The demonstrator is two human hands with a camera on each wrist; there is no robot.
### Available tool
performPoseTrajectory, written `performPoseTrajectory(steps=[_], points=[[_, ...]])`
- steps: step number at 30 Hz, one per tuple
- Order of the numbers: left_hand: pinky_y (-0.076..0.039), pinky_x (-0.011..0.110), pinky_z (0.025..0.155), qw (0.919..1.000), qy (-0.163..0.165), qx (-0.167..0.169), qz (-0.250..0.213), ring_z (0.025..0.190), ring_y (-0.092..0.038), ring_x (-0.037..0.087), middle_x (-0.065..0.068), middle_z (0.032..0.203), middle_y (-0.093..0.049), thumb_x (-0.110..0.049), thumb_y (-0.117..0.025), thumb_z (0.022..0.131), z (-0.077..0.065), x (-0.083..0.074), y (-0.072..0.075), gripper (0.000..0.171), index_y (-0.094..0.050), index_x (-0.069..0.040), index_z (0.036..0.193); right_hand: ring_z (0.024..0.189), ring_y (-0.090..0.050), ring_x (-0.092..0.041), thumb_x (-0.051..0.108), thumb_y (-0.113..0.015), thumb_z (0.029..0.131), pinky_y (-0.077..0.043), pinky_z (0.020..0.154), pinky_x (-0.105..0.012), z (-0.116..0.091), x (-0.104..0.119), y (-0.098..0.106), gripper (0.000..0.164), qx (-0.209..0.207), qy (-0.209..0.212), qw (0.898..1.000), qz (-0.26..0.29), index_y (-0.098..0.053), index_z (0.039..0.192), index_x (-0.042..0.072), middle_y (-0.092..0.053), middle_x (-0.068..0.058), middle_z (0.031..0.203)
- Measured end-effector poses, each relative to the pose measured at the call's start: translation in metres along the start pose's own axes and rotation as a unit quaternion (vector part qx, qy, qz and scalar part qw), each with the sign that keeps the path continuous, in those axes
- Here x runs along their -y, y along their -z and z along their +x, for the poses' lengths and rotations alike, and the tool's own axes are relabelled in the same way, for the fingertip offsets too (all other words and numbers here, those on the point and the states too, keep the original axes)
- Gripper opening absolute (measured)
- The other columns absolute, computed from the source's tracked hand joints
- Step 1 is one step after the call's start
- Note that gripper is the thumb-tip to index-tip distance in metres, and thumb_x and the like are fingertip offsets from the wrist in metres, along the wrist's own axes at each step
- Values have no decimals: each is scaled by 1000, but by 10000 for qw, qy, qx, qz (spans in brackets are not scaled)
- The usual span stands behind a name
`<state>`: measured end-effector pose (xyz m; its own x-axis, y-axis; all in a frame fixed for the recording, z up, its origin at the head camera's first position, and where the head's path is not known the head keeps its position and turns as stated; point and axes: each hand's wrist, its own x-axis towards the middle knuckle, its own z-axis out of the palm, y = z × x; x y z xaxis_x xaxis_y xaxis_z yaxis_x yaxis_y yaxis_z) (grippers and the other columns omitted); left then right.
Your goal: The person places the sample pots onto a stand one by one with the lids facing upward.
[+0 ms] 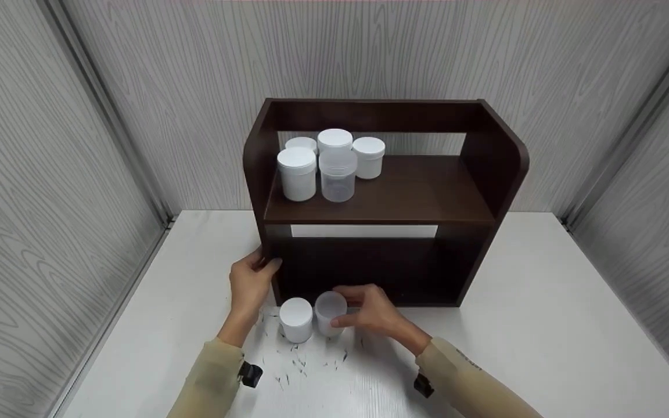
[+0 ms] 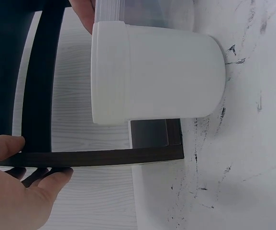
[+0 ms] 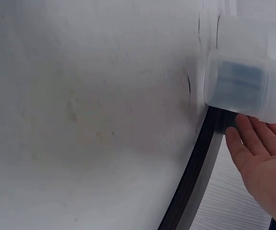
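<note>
My left hand [image 1: 250,283] grips the left side panel of a dark brown two-tier shelf [image 1: 381,218], thumb on the inner face and fingers outside, as the left wrist view shows. With thumb in front and fingers behind, my right hand [image 1: 374,313] holds a clear plastic jar [image 1: 327,318] upright at the shelf's front edge. In the right wrist view the thumb lies at the jar's lid [image 3: 274,88]. Just left of it stands a white lidded jar [image 1: 296,322], close in front of the shelf's lower left corner and near my left hand.
On the upper tier, towards the left, stand several white jars [image 1: 298,180] and another clear jar [image 1: 338,183]. Dark scuff marks [image 1: 299,364] streak the white table [image 1: 543,348]. Grey wood-grain panels [image 1: 207,58] enclose the back and both sides.
</note>
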<state>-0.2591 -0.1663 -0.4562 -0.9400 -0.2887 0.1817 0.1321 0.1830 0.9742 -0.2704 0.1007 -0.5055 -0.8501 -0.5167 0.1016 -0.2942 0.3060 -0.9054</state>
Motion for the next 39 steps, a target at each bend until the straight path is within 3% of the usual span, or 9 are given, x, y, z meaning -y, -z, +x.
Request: performPoseTrajectory(steps=[10, 25, 32, 39], points=[[-59, 26, 92, 10000, 37, -91, 10, 119, -68, 35, 25, 134, -67, -8, -71, 98, 0, 0, -1, 50, -58, 8, 144, 126, -65, -35, 20, -96, 78, -53, 106, -49, -18, -2, 12, 69, 128, 142, 9996, -199, -68, 138, -1, -67, -16, 138], [-58, 23, 93, 9999, 88, -57, 43, 121, -67, 34, 24, 134, -67, -9, -70, 99, 0, -1, 0, 47, -60, 6, 143, 125, -65, -39, 7, -93, 80, -52, 106, -53, -31, -7, 14, 72, 251, 107, 9981, 558, -60, 142, -8, -65, -21, 140], [-57, 28, 97, 10000, 13, -10, 40, 124, -66, 35, 25, 139, -64, -9, -69, 101, -1, -1, 0, 49, -56, 7, 145, 127, -64, -36, 9, -94, 79, -51, 109, -48, -41, -9, 18, 71, 237, -25, 9981, 574, -63, 141, -5, -68, -15, 136], [-58, 23, 92, 9999, -11, -103, 135, 121, -67, 33, 24, 135, -67, -10, -71, 100, -1, -1, 0, 49, -59, 6, 144, 128, -63, -38, 8, -93, 80, -49, 111, -48, -58, -11, 22, 69, 215, 10, 9984, 527, -64, 141, -3, -66, -16, 140]])
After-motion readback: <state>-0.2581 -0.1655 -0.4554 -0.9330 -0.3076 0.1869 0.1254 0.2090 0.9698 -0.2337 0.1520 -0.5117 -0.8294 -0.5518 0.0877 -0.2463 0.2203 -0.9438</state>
